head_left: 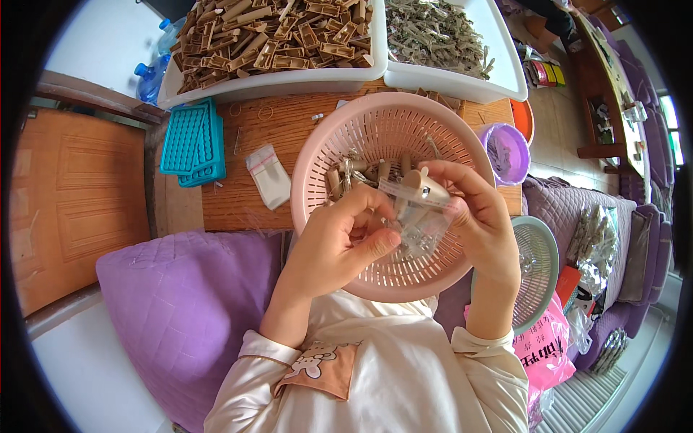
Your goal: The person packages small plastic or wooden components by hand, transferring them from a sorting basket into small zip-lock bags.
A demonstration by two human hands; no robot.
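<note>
Over the pink slotted basket (pixel 321 130), both my hands hold a small clear zip bag (pixel 424 237) between them. My left hand (pixel 343 234) is closed at the bag's left edge, thumb and fingers curled in. With its fingers bent round the other side, my right hand (pixel 480 216) grips the bag by its right edge. A beige plastic piece (pixel 417 189) shows at the bag's mouth, by the right fingertips; whether it is wholly inside I cannot tell. Lower in the bag are small clear bits, too fine to name. More beige pieces (pixel 333 180) and clear packets lie in the basket.
White bins of brown plastic parts (pixel 289 43) and small clear packets (pixel 433 40) stand behind. Left on the table are teal trays (pixel 193 141) and a stack of clear bags (pixel 268 177). A purple bin (pixel 505 155) and a grey-green basket (pixel 535 274) stand right.
</note>
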